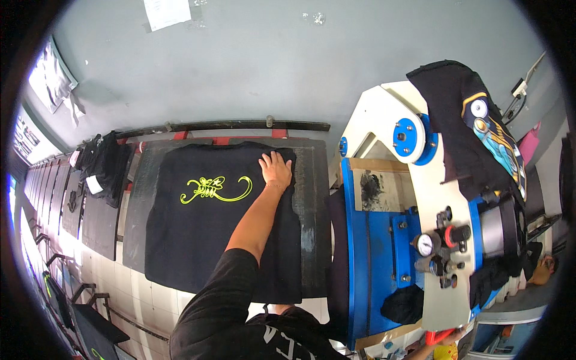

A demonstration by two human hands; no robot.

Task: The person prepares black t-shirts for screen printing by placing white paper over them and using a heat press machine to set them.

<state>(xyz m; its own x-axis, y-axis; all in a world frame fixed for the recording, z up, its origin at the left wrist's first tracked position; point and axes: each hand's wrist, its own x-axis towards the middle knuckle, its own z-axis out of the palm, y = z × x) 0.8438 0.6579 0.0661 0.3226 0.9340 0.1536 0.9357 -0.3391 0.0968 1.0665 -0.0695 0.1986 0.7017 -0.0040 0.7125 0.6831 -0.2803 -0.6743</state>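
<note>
My left hand (276,170) lies palm down with its fingers spread, near the far right corner of a black T-shirt (240,237). The shirt is spread on a dark flat board (315,240) and carries a neon-yellow line print (208,188). At the lower right rim, a forearm and part of a hand (459,335) show beside a red handle (439,336) under the press. This appears to be my right hand, and its grip is mostly hidden.
A blue and white press (375,264) with a pressure gauge (425,244) stands close on the right. Over its top hangs a black printed garment (459,108). Dark garments (108,162) are heaped on the row of boards at left. A grey wall (252,66) rises behind.
</note>
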